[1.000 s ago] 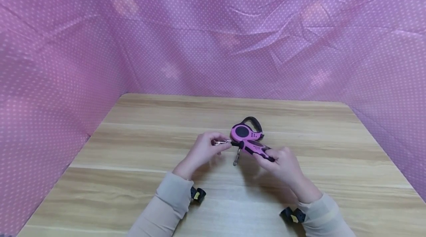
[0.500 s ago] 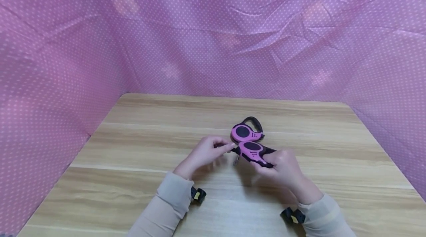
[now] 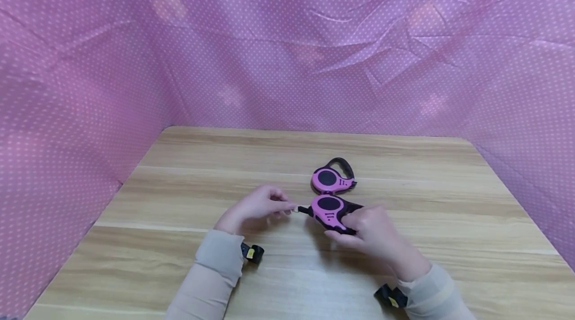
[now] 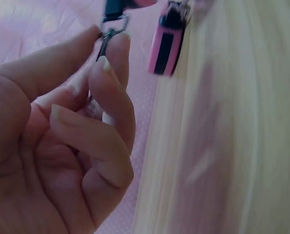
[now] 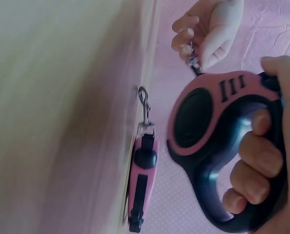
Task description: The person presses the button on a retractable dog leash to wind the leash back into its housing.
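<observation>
My right hand (image 3: 370, 232) grips the black loop handle of a pink and black retractable dog leash (image 3: 330, 212), fingers curled through the loop in the right wrist view. The leash's metal snap hook (image 4: 108, 41) is pinched between the thumb and fingers of my left hand (image 3: 262, 205). A short black strap joins hook and casing. A second leash (image 3: 327, 177) of the same pink and black kind lies on the table just behind the held one. Its own snap hook (image 5: 144, 105) shows in the right wrist view.
The wood-grain table (image 3: 179, 185) reaches back to a pink polka-dot cloth (image 3: 269, 60) that hangs behind it and along both sides. Black wrist cameras (image 3: 253, 253) are strapped at both of the person's cuffs.
The held leash has turned its broad face upward and come left and toward me. My left hand has shifted left with the hook. The second leash has stayed in place.
</observation>
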Demonstrator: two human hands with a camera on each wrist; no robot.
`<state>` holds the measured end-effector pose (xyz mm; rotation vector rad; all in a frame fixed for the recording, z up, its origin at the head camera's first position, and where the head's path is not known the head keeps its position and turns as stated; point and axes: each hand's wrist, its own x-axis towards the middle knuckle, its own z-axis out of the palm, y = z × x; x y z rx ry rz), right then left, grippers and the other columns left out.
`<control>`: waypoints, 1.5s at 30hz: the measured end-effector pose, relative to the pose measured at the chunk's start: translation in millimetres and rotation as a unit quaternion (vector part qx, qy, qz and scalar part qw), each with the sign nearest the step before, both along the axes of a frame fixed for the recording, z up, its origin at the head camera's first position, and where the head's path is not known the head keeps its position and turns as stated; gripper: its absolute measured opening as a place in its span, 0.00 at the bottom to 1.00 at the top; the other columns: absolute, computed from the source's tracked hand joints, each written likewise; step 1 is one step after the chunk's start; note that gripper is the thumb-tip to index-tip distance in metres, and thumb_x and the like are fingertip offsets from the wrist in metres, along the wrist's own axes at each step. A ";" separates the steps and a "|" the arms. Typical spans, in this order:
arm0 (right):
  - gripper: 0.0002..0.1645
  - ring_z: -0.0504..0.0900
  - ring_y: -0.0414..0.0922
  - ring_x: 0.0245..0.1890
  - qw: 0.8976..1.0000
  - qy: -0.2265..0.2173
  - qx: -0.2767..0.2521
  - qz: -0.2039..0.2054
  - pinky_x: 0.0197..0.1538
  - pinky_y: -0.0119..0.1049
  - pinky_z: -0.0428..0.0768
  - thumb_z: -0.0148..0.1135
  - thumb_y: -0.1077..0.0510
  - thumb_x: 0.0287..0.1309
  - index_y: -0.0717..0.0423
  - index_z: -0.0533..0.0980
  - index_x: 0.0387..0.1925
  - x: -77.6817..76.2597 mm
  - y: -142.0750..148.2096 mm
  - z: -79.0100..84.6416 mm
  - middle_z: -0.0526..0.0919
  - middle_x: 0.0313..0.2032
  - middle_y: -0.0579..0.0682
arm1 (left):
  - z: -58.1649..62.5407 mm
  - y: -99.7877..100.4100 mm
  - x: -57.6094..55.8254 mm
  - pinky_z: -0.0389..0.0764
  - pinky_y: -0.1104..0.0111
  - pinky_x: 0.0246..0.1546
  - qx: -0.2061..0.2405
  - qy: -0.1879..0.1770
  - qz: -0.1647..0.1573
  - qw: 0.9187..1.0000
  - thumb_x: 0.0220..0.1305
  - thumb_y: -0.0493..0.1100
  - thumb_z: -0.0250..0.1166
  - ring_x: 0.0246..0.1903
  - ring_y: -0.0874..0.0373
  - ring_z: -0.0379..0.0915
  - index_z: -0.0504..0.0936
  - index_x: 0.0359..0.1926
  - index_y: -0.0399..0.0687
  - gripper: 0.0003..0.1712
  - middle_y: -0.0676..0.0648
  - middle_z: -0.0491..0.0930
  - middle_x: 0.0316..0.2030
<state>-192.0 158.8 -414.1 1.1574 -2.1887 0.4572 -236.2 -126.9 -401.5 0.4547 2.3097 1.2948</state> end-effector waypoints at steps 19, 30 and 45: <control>0.14 0.65 0.31 0.25 0.983 -0.172 0.061 0.012 0.30 0.26 0.67 0.61 0.43 0.65 0.43 0.70 0.28 17.5 -14.7 3.5 0.66 0.22 0.33 | 5.6 -36.1 -3.7 0.77 0.67 0.26 -0.005 -0.008 0.017 1.000 0.66 0.43 0.65 0.24 0.57 0.72 0.86 0.41 0.39 0.10 0.39 0.83 0.30; 0.12 0.66 0.32 0.28 0.973 -0.205 0.093 0.051 0.39 0.31 0.72 0.58 0.45 0.68 0.43 0.71 0.30 16.1 -16.6 0.0 0.69 0.26 0.33 | -2.0 -42.8 -5.8 0.74 0.70 0.27 -0.022 -0.013 0.045 0.999 0.64 0.46 0.67 0.26 0.58 0.69 0.86 0.39 0.45 0.10 0.48 0.85 0.33; 0.09 0.76 0.31 0.34 0.961 -0.229 0.099 0.121 0.47 0.33 0.78 0.59 0.46 0.68 0.44 0.79 0.36 14.9 -18.2 -3.1 0.80 0.32 0.34 | -4.0 -43.4 -5.6 0.69 0.73 0.22 -0.031 -0.006 0.051 0.998 0.60 0.42 0.70 0.20 0.61 0.66 0.86 0.35 0.41 0.08 0.47 0.84 0.28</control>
